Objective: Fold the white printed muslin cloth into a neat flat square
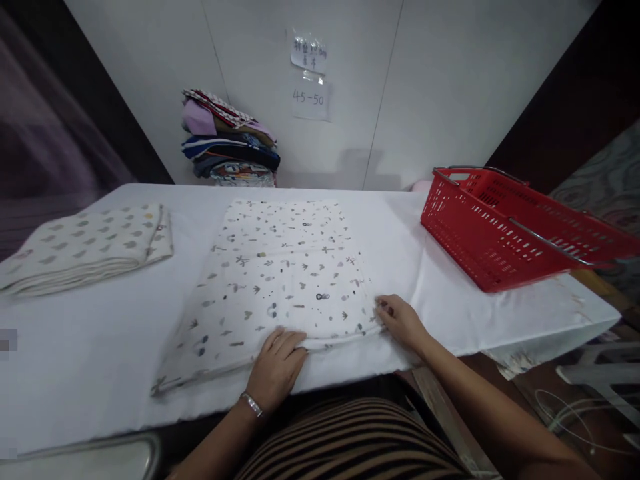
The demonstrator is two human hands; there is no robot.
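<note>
A white cloth point(285, 280) printed with small plants and shapes lies spread flat, folded in layers, in front of me on the white-covered table. My left hand point(278, 363) rests on its near edge, fingers stretched out over the fabric; the thumb is hidden. At the near right corner, the fingers of my right hand point(397, 320) are closed in a pinch on the edge of this cloth. Near the right hand the front edge is slightly rumpled.
A folded cloth with leaf-like prints point(95, 243) lies at the left. To the right stands a red basket point(500, 233) with metal handles. Stacked folded fabrics point(230, 143) rise behind the table point(390, 227). Paper notes point(310, 100) hang on the wall.
</note>
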